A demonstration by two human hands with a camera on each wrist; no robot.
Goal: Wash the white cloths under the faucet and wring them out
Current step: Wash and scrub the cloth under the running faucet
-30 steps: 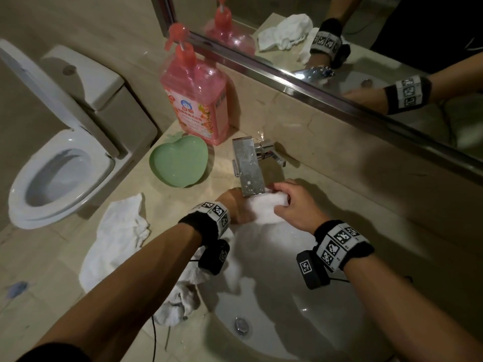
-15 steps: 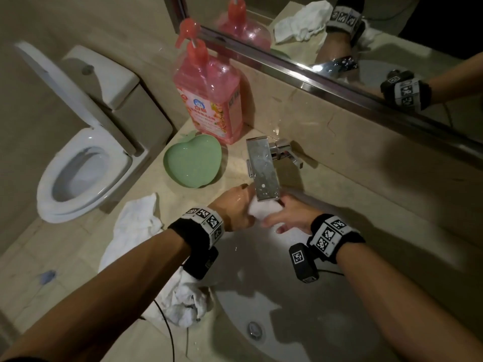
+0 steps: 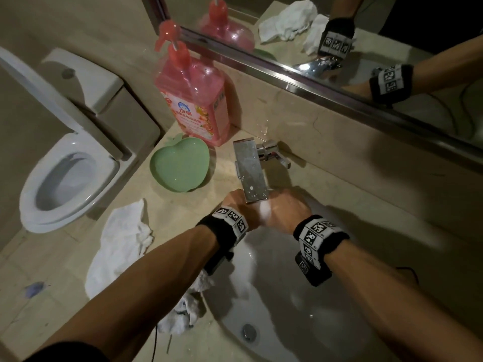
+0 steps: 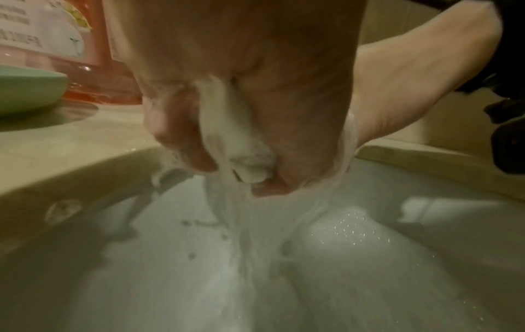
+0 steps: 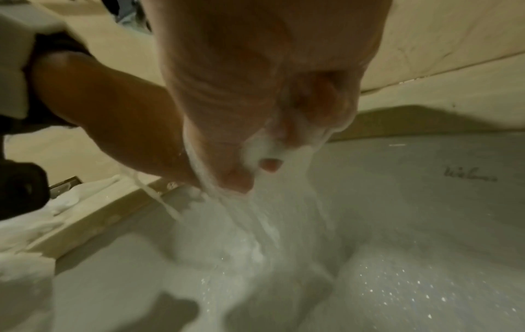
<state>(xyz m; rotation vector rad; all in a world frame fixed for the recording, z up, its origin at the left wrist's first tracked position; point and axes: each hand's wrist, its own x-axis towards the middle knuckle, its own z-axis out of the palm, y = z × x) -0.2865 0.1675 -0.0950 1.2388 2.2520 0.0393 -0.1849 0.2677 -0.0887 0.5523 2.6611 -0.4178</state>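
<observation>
Both hands squeeze one wet white cloth right under the chrome faucet, over the white sink. My left hand grips the cloth in a fist, and water streams from it into the basin. My right hand is curled round the other end of the cloth, which is mostly hidden between the palms. A second white cloth lies crumpled on the counter to the left. A third one hangs over the sink's left rim under my left forearm.
A pink soap bottle and a green apple-shaped dish stand left of the faucet. A toilet with raised lid is at the far left. The mirror runs along the back wall. The drain sits low in the basin.
The hands have come closer together under the faucet and closed round the cloth, so less of it shows. Water now pours out of it.
</observation>
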